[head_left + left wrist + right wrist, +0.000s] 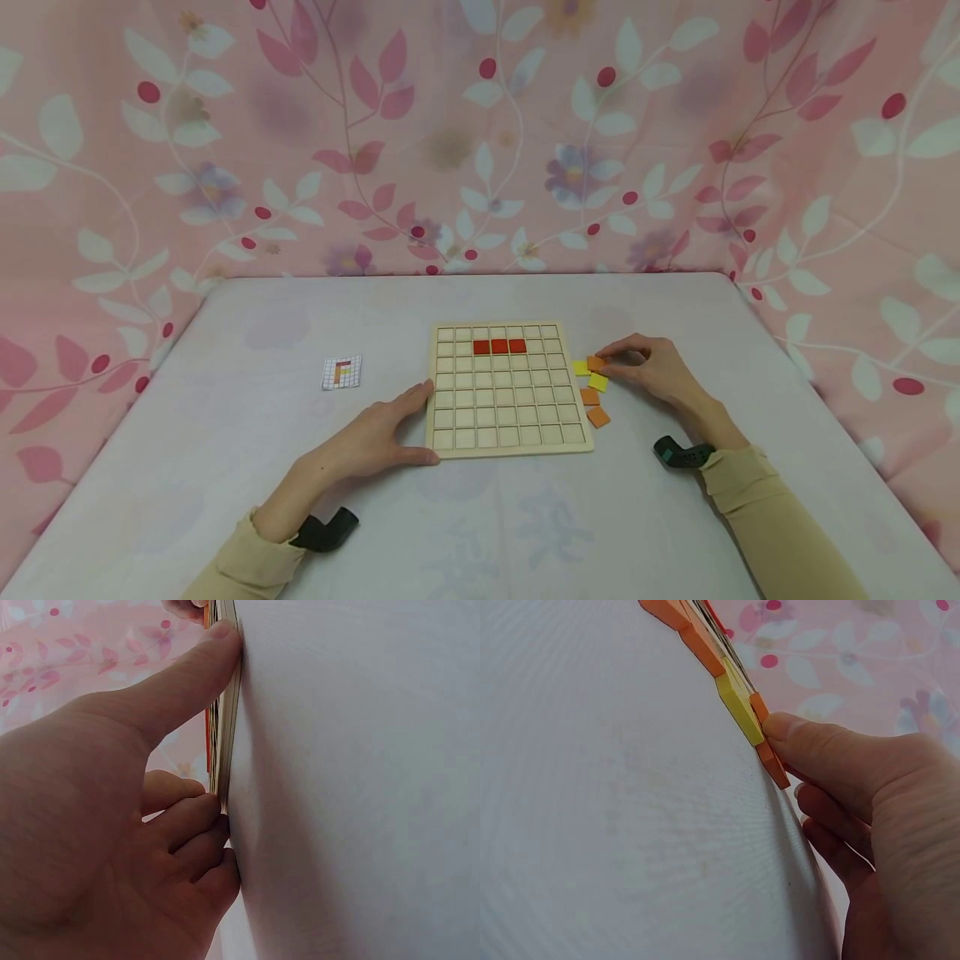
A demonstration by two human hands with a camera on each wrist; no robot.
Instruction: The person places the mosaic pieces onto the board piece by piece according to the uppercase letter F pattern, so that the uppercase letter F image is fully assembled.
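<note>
A pale wooden grid board (495,390) lies on the table, with three red square tiles (499,346) in its second row from the back. My left hand (367,437) touches the board's left side, thumb at the near corner and fingertips farther up the edge. Right of the board, my right hand (660,371) pinches a small orange tile (757,703) between thumb and fingers. In the right wrist view this tile is tilted up beside a yellow tile (739,705), and another orange tile (774,766) lies just below it.
More yellow tiles (597,382) and orange tiles (597,417) lie loose along the board's right edge. A small printed grid card (342,372) with a coloured pattern lies to the left. A flowered curtain (480,167) hangs behind the white-covered table (480,533).
</note>
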